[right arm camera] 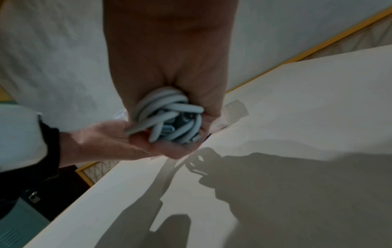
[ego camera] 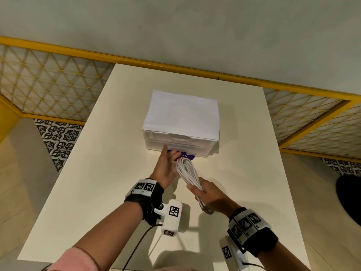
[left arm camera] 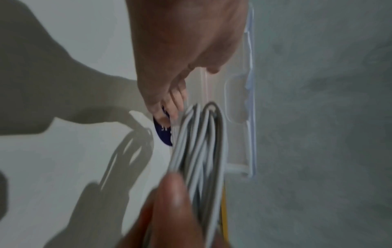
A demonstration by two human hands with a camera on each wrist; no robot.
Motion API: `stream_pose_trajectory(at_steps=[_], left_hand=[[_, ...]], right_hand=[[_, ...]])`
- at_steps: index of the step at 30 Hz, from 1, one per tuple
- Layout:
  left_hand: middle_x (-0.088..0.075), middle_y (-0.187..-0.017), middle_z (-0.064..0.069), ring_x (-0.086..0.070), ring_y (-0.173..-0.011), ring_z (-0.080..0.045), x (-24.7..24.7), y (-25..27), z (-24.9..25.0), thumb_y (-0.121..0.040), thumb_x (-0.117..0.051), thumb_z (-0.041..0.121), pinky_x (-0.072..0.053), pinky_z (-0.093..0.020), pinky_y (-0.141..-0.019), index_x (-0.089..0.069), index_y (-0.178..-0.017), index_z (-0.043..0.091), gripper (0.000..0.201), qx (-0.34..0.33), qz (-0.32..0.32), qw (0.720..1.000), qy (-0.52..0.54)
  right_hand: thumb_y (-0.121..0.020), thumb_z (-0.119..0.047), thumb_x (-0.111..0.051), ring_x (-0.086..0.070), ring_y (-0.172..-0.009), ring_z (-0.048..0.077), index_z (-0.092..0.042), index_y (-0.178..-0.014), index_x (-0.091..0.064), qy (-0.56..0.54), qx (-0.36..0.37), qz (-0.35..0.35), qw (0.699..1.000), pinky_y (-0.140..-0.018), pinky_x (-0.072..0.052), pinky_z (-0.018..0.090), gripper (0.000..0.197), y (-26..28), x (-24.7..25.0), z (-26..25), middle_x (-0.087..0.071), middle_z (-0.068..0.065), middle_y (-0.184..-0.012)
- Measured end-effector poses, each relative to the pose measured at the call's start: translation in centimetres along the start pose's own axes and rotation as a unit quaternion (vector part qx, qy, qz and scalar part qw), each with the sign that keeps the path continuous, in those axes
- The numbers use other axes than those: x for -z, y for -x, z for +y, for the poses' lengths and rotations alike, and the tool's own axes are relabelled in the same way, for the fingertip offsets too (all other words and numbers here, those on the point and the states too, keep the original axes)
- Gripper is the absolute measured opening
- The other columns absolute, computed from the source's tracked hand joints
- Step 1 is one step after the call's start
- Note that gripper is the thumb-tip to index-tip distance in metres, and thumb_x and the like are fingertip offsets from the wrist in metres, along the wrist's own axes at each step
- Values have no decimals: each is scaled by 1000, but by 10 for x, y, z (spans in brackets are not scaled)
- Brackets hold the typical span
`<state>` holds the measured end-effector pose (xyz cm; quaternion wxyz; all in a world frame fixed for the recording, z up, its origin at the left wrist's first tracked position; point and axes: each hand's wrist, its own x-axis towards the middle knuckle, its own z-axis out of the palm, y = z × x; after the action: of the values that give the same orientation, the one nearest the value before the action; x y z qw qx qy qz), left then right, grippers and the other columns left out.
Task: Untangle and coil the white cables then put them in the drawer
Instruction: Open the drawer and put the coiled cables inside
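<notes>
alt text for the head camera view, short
A right hand grips a coiled bundle of white cables while the left hand reaches the lower drawer of a small translucent plastic drawer unit on a cream table.

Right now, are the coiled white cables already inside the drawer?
No, the right hand holds the coiled white cables above the table, in front of the drawer.

White cables (ego camera: 188,173) — cream table (ego camera: 109,173)
</notes>
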<state>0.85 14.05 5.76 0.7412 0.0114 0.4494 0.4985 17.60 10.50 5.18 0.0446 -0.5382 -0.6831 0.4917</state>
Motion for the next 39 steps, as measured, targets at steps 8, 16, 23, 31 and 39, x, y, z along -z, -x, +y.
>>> stream_pose_trajectory(at_steps=[8,16,23,31,39], left_hand=[[-56,-87,-7,-56,-93,-16,7,-33,4,-95,-47,7,-43,-33,-101,-54,-76,8,20,-5,46,999,2],[-60,-109,-12,-58,-102,-14,19,-49,0,-94,-55,24,-53,-33,-92,-58,-99,3,22,-32,25,999,-8],[-63,-117,-24,-68,-90,-20,14,-47,-8,-96,-52,28,-57,-21,-62,-49,-123,-11,47,-64,40,997,-34],[-62,-96,-15,-66,-87,-14,33,-35,-33,-97,-48,28,-60,-24,-65,-53,-96,2,27,-71,15,996,-45],[-67,-104,-13,-61,-112,-23,59,-11,-44,-98,-45,30,-51,-41,-95,-59,-103,3,30,-30,-25,997,-69]], right_hand=[[-90,-47,-48,-56,-50,13,-38,-84,-46,-31,-54,-10,998,-66,-50,37,11,-1,13,12,-57,-2,-62],[-95,-34,-49,-61,-52,23,-19,-96,-50,-43,-13,-18,999,-55,-52,33,14,-5,49,-8,-59,14,-72],[-96,-34,-48,-60,-48,19,-25,-88,-47,-10,-25,-35,999,-51,-49,22,12,-7,45,-10,-58,7,-59],[-96,-33,-49,-57,-44,18,-14,-91,-47,-32,-27,-45,998,-50,-47,21,20,-6,45,2,-56,5,-53],[-94,-44,-45,-66,-81,17,-15,-124,-45,113,50,-22,992,-74,-50,19,42,-42,59,-19,-68,10,-100]])
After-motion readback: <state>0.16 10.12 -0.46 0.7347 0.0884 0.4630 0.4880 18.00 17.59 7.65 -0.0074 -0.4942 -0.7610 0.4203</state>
